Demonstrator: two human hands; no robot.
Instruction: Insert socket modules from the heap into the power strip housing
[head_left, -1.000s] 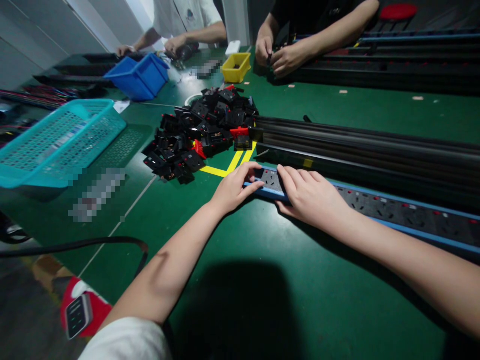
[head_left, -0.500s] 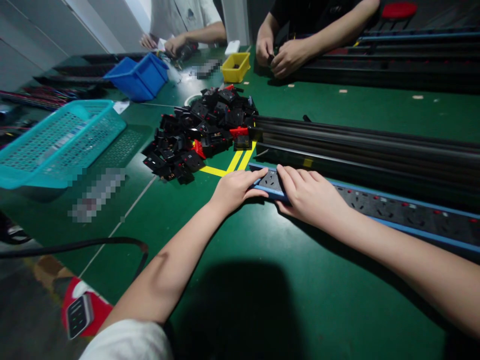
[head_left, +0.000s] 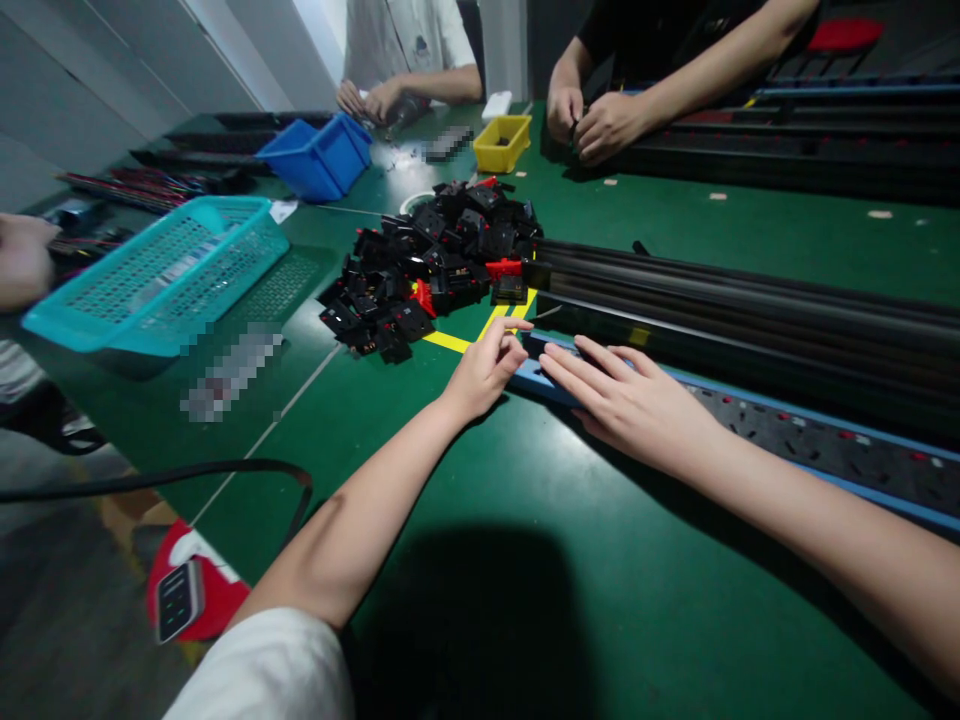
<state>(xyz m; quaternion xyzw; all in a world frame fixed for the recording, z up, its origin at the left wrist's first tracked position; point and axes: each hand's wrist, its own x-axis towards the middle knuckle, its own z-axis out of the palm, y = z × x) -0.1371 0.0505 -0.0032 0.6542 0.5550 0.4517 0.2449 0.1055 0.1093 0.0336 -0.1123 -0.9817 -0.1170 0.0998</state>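
A long power strip (head_left: 750, 415) with black socket faces and blue edges lies slantwise on the green table. My right hand (head_left: 637, 400) lies across it near its left end, with fingers stretched out flat on top. At that end is my left hand (head_left: 487, 370), its fingers bent and the thumb and index finger apart, with no object seen in them. The index fingertip reaches the strip's far corner; whether it touches is unclear. My right hand covers the sockets under it. Behind my left hand lies a heap of black socket modules (head_left: 442, 255) with a few red pieces.
Long black rails (head_left: 720, 290) lie just behind the strip. A turquoise basket (head_left: 157, 270), a blue bin (head_left: 315, 155) and a yellow bin (head_left: 502, 145) stand on the table. A black cable (head_left: 165, 480) crosses the left edge. Two people work opposite; another person's hand (head_left: 22, 260) shows at far left.
My left hand has loosened its pinch on the strip's end and drawn slightly off. My right hand's fingers have straightened flat toward that end. The view has shifted left, and a hand has appeared far left.
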